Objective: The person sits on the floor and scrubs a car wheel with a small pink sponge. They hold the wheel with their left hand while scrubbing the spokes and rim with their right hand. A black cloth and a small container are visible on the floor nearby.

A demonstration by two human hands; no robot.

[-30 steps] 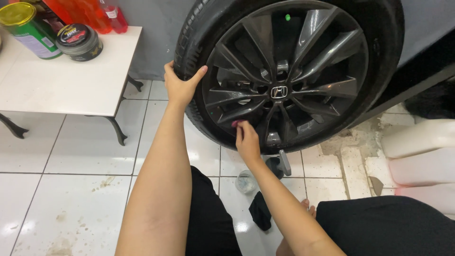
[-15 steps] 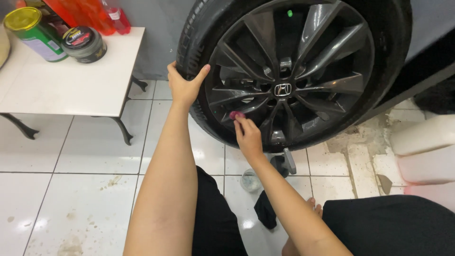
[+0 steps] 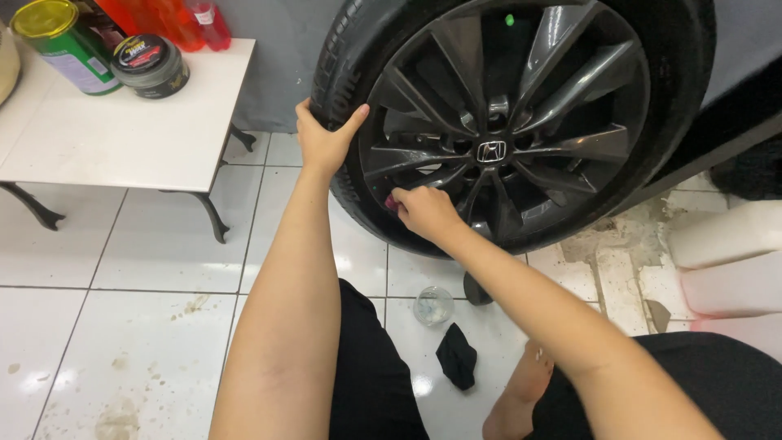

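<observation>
A car wheel with a dark multi-spoke alloy rim [image 3: 521,130] and black tyre [image 3: 346,65] fills the upper middle. My left hand [image 3: 324,138] grips the tyre's left edge, thumb on the rim side. My right hand [image 3: 423,210] presses a small pink-red pad [image 3: 392,202] against the lower left spokes; most of the pad is hidden under my fingers. My knees in black clothing sit below, with a bare foot [image 3: 521,391] on the tiles.
A low white table [image 3: 130,138] at left carries a green can [image 3: 61,45], a flat round tin [image 3: 151,65] and red bottles [image 3: 175,20]. On the tiled floor lie a small clear jar [image 3: 433,305] and a black cloth [image 3: 457,355]. White containers [image 3: 725,236] stand at right.
My right hand with the pad has shifted a little along the lower left spokes. The left hand keeps its hold on the tyre. The view has drifted slightly.
</observation>
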